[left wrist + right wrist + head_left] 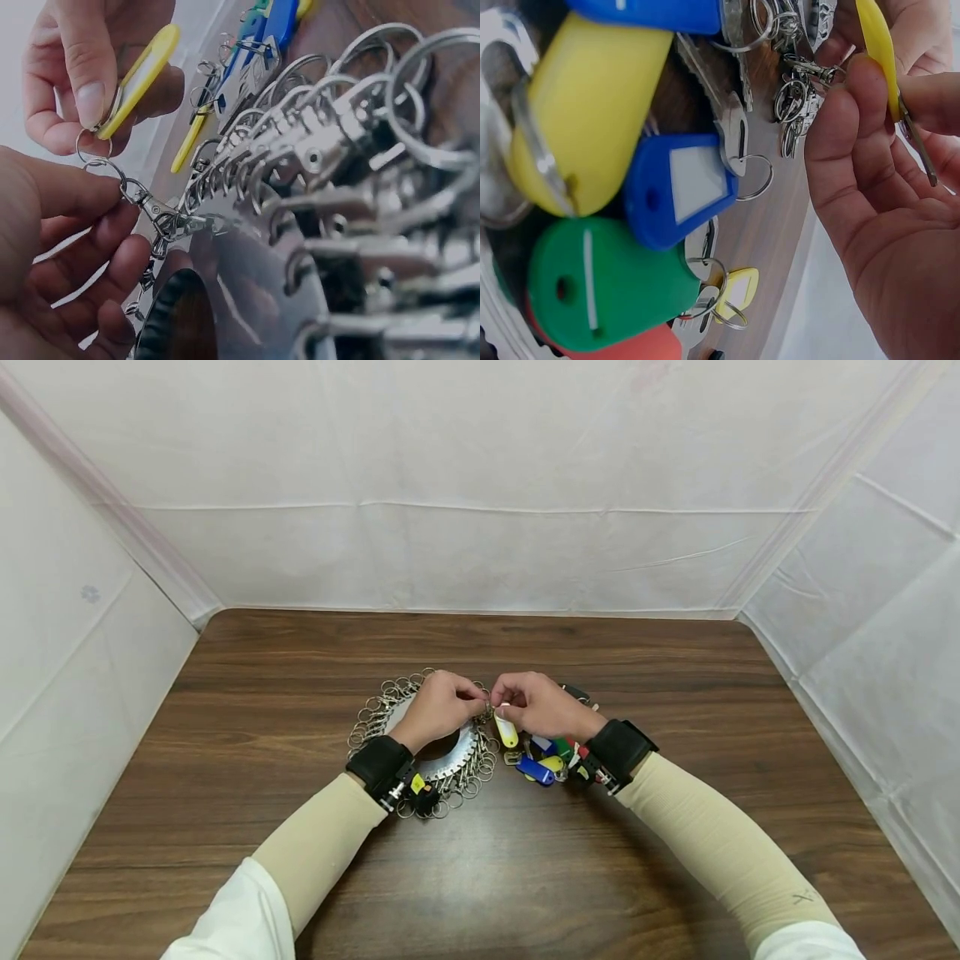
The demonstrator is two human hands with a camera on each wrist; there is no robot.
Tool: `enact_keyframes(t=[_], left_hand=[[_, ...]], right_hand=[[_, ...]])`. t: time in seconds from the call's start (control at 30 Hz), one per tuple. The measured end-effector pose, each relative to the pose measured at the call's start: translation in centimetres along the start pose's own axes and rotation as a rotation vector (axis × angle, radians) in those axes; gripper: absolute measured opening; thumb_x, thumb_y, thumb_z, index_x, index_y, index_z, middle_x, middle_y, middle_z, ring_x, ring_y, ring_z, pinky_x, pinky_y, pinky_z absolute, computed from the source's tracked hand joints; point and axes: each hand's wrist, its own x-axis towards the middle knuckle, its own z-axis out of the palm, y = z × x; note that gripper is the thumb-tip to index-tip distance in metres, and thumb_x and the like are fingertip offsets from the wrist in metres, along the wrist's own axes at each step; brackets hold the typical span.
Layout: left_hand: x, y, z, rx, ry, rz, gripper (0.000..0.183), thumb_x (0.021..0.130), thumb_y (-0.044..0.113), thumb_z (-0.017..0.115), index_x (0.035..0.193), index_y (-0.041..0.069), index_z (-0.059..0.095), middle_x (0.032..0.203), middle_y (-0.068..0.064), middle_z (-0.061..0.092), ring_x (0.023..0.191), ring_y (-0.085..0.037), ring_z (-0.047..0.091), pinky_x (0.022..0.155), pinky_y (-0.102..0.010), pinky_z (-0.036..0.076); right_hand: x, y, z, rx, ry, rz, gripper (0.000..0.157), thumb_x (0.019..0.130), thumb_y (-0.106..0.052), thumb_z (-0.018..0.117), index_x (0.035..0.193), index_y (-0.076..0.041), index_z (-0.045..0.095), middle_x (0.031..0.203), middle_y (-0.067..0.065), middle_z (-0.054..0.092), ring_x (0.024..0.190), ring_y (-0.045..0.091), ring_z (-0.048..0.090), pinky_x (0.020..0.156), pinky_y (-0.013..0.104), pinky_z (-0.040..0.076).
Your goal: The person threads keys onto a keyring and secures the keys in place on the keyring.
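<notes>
My left hand (437, 706) pinches the small ring of a swivel clasp (156, 210); that clasp hooks onto a flat metal hoop (452, 767) fringed with many such clasps. Close beside it, my right hand (546, 706) grips a yellow key tag (142, 81) between thumb and fingers. A thin split ring (79, 144) sits at the tag's end, against the clasp's ring; whether the two are linked I cannot tell. In the right wrist view a key (919, 142) juts from below the yellow tag, inside the right hand.
Right of the hoop, under my right wrist, lies a pile of keys with coloured tags: a blue tag (536, 770), a green tag (615, 285), a yellow tag (592, 105) and a red tag (641, 346). White sheeting (480, 560) walls in the brown wooden table (480, 893).
</notes>
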Motion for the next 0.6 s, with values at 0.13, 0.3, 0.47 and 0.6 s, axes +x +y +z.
enact_keyframes(t=[0.13, 0.3, 0.47, 0.6], left_hand=[[-0.21, -0.17, -0.02, 0.028, 0.017, 0.080, 0.009, 0.085, 0.012, 0.069, 0.091, 0.015, 0.075, 0.088, 0.004, 0.069, 0.078, -0.009, 0.060, 0.071, -0.032, 0.052], [-0.31, -0.43, 0.06, 0.095, 0.031, 0.290, 0.013, 0.083, 0.008, 0.071, 0.094, 0.014, 0.074, 0.092, 0.004, 0.069, 0.082, -0.009, 0.061, 0.075, -0.031, 0.053], [-0.37, -0.52, 0.17, 0.111, 0.067, 0.334, 0.009, 0.084, 0.008, 0.072, 0.091, 0.012, 0.075, 0.091, 0.001, 0.071, 0.082, -0.008, 0.063, 0.072, -0.031, 0.054], [-0.37, -0.32, 0.22, 0.100, 0.083, 0.276, 0.007, 0.084, 0.010, 0.073, 0.090, 0.012, 0.077, 0.089, -0.002, 0.073, 0.079, -0.008, 0.064, 0.069, -0.031, 0.055]], right_hand=[[0.03, -0.08, -0.09, 0.011, 0.015, 0.010, 0.006, 0.094, -0.004, 0.058, 0.099, -0.004, 0.062, 0.083, 0.005, 0.061, 0.064, 0.018, 0.053, 0.061, 0.033, 0.045], [0.02, -0.14, -0.24, 0.039, 0.017, 0.018, 0.006, 0.095, -0.004, 0.058, 0.099, -0.006, 0.061, 0.082, 0.006, 0.061, 0.063, 0.019, 0.053, 0.058, 0.032, 0.045], [-0.05, -0.09, -0.28, 0.057, 0.018, 0.032, 0.007, 0.095, -0.005, 0.057, 0.101, -0.006, 0.061, 0.081, 0.008, 0.060, 0.062, 0.023, 0.054, 0.056, 0.033, 0.046], [-0.06, -0.05, -0.20, 0.062, 0.022, 0.035, 0.007, 0.095, -0.005, 0.058, 0.101, -0.004, 0.061, 0.081, 0.008, 0.060, 0.063, 0.024, 0.054, 0.057, 0.033, 0.047]])
